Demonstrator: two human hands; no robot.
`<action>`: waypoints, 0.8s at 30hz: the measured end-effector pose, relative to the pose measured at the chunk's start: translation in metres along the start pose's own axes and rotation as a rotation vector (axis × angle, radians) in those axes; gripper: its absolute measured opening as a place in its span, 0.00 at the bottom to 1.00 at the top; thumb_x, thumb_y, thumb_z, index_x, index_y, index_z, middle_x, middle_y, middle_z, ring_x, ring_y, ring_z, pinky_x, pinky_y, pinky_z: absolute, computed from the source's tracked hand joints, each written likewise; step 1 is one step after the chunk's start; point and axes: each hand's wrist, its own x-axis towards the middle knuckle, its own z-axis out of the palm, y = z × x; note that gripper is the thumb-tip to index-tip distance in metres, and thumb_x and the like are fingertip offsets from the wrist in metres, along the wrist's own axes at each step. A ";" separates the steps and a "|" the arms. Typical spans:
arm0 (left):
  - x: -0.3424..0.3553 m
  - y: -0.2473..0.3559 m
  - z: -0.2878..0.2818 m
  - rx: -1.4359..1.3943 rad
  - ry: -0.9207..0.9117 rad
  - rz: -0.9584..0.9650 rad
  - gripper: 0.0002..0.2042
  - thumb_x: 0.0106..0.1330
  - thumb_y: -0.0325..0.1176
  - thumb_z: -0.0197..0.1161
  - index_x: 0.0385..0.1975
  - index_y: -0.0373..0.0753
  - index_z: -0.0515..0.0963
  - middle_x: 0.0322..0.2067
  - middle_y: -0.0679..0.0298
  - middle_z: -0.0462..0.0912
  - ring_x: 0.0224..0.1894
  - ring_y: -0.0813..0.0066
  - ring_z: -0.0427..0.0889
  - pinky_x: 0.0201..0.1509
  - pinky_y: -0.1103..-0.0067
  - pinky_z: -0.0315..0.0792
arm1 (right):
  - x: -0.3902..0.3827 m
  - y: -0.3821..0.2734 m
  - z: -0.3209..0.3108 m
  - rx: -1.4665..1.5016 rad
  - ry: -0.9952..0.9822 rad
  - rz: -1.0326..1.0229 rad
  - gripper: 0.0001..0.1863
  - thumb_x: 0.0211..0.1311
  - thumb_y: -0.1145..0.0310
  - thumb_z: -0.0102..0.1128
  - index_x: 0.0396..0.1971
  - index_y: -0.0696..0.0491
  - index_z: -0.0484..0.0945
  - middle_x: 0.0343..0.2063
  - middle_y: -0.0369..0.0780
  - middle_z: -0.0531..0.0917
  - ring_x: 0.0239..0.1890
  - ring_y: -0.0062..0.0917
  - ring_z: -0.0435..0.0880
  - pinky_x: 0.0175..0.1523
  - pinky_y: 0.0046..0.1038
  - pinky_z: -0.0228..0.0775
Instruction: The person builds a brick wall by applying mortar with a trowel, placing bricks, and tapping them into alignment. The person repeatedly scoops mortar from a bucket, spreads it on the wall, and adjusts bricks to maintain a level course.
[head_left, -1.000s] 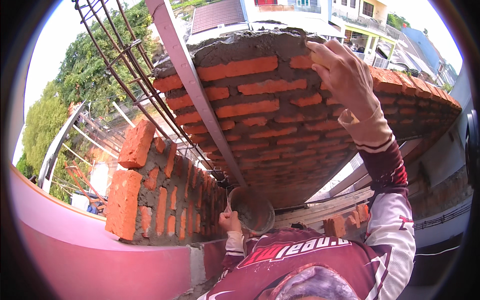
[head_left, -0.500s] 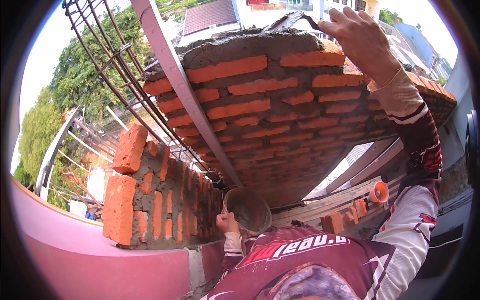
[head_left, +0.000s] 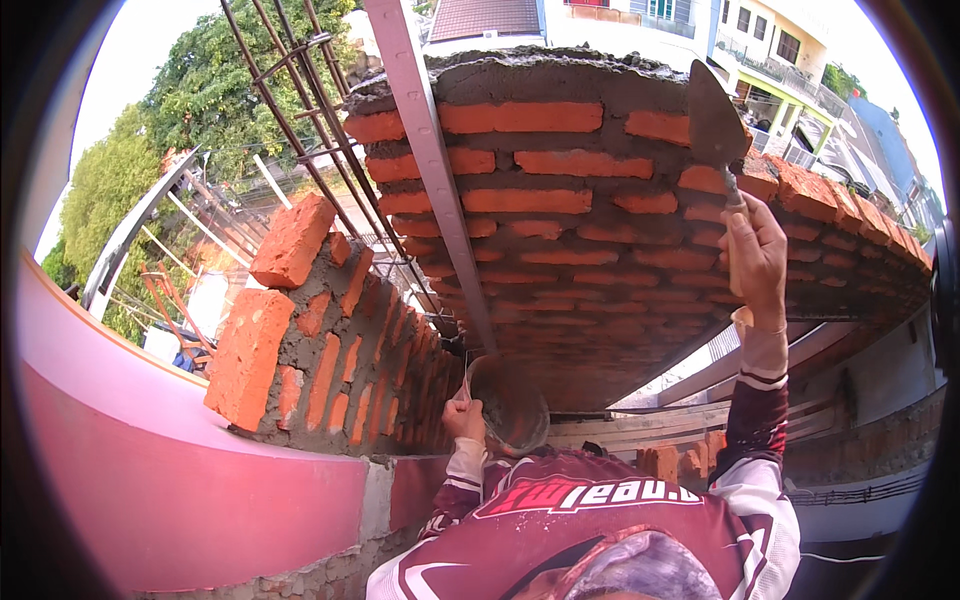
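Note:
My right hand [head_left: 756, 255] is closed round the handle of a trowel [head_left: 715, 118]. Its blade points up in front of the upper right of the red brick wall [head_left: 555, 167], close to its mortar; I cannot tell whether it touches. Grey wet mortar [head_left: 560, 78] covers the top of that wall. My left hand [head_left: 464, 419] grips the rim of a bucket [head_left: 515, 407] held close to my body. The bucket's inside is smeared with mortar, and its depth lies in shadow.
A pale metal post [head_left: 431, 150] stands against the wall, with a steel rebar cage [head_left: 310, 110] beside it. At left, a shorter brick wall [head_left: 340, 350] ends in jutting bricks above a pink wall [head_left: 190, 460]. Loose bricks [head_left: 680, 461] sit on planks at right.
My right hand has come down from the wall top with the trowel, whose blade now points up. The view has shifted, and the left hand still holds the bucket.

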 end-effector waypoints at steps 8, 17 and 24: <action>0.013 -0.007 0.000 -0.040 -0.102 -0.009 0.12 0.53 0.25 0.70 0.22 0.37 0.69 0.19 0.64 0.76 0.18 0.75 0.73 0.28 0.76 0.71 | -0.088 0.068 0.105 0.213 -0.366 0.200 0.18 0.70 0.67 0.59 0.56 0.58 0.80 0.33 0.33 0.82 0.32 0.15 0.78 0.39 0.23 0.74; 0.020 0.017 0.012 -0.143 -0.403 -0.155 0.10 0.58 0.21 0.63 0.25 0.38 0.66 0.20 0.64 0.72 0.12 0.71 0.72 0.18 0.78 0.70 | -0.252 0.198 0.181 -0.404 -1.144 0.691 0.18 0.58 0.61 0.61 0.43 0.57 0.85 0.37 0.51 0.88 0.45 0.51 0.86 0.51 0.47 0.78; 0.018 0.034 0.058 -0.093 -0.710 -0.261 0.13 0.60 0.17 0.60 0.26 0.41 0.63 0.25 0.66 0.72 0.15 0.75 0.74 0.15 0.79 0.76 | -0.314 0.205 0.142 -0.536 -0.434 0.636 0.20 0.60 0.54 0.68 0.41 0.56 0.82 0.40 0.47 0.86 0.43 0.45 0.87 0.46 0.47 0.79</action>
